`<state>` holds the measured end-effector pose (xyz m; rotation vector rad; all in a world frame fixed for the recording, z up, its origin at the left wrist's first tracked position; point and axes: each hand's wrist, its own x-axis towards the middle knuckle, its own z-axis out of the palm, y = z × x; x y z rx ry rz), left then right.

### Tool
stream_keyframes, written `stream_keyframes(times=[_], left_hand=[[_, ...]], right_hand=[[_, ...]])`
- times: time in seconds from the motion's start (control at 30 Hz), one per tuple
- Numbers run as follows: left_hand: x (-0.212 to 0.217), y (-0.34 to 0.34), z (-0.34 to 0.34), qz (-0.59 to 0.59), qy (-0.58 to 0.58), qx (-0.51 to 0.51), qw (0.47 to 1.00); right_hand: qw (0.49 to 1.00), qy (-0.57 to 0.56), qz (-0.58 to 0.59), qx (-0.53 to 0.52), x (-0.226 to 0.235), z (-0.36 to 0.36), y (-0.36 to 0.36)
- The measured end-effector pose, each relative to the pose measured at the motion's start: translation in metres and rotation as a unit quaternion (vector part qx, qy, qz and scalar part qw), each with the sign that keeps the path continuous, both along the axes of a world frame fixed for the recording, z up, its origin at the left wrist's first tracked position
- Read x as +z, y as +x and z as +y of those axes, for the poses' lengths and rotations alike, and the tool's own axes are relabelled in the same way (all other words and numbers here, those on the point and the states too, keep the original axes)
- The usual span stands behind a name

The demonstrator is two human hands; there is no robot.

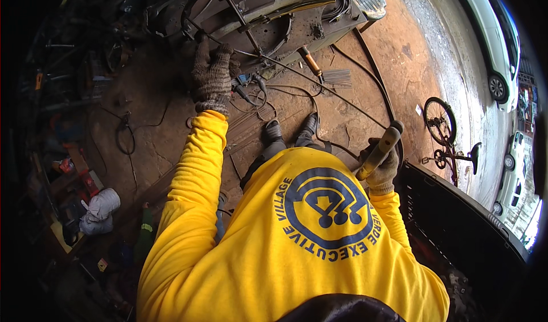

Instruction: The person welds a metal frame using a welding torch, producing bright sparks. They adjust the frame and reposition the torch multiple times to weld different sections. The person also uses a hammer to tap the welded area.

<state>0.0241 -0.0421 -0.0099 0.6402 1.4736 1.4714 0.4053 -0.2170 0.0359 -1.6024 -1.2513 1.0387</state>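
Observation:
My left hand [212, 77], in a knitted work glove, reaches to the near edge of a dark metal frame [246, 28] made of curved and straight bars. Its fingers are bent at a bar there; the fingertips are partly hidden. My right hand [381, 170], gloved too, is closed round the tan handle of what looks like a welding electrode holder [381, 151]. From its head a long thin rod [342, 97] slants up and left to the frame. The frame rests on a rusty metal table [317, 33].
An orange-handled tool [310, 61] hangs at the table's edge, above thin rods [338, 78] on the floor. A blue power tool [245, 79] and cables [319, 122] lie before my feet. At right are a black crate [456, 208], a bicycle [442, 128] and parked cars [485, 36].

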Motion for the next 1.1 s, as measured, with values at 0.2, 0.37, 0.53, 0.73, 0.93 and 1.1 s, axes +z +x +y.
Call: stream_keyframes(times=[0.2,0.37,0.53,0.73,0.93,1.1], left_hand=[[-0.009,-0.005,0.000,0.117,0.026,-0.009,0.993],[0.000,0.002,0.001,0.014,-0.002,-0.008,1.000],[0.001,0.002,0.001,0.017,-0.005,-0.003,1.000],[0.004,0.003,0.000,0.022,-0.010,-0.001,1.000],[0.000,0.002,0.001,0.029,-0.006,-0.012,0.999],[0.003,0.003,0.001,0.012,-0.012,0.000,1.000]], right_hand=[[0.954,-0.197,0.222,-0.054,0.024,0.017,0.010],[0.967,-0.087,0.219,-0.096,0.013,0.006,0.018],[0.969,-0.005,0.201,-0.144,0.015,0.017,0.009],[0.988,0.037,0.055,-0.142,0.002,0.037,0.023],[0.991,0.019,0.028,-0.127,0.021,0.051,0.026],[0.994,0.038,-0.037,-0.097,0.036,0.049,0.027]])
